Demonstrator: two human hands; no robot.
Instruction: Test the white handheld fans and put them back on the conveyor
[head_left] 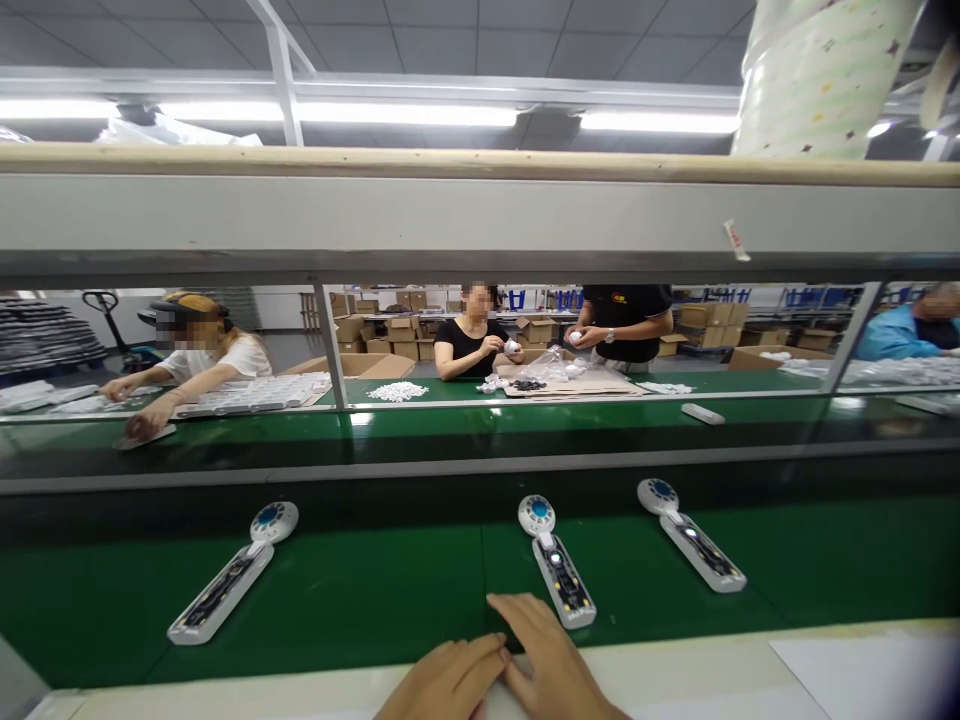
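My left hand [448,682] and my right hand [546,660] rest side by side on the near edge of the green conveyor belt [375,600], fingers loosely together, holding nothing. The right fingertips lie just left of the middle white handheld device [557,563], which has a round blue-centred head and an exposed circuit board with a lit spot. A second device [232,573] lies to the left on the belt, a third device [691,535] to the right.
A grey shelf beam [480,215] crosses overhead. Beyond it runs a second green bench [750,395] where several people handle small white parts, trays and bags. Cardboard boxes stand behind them. A white sheet [862,665] lies at the near right.
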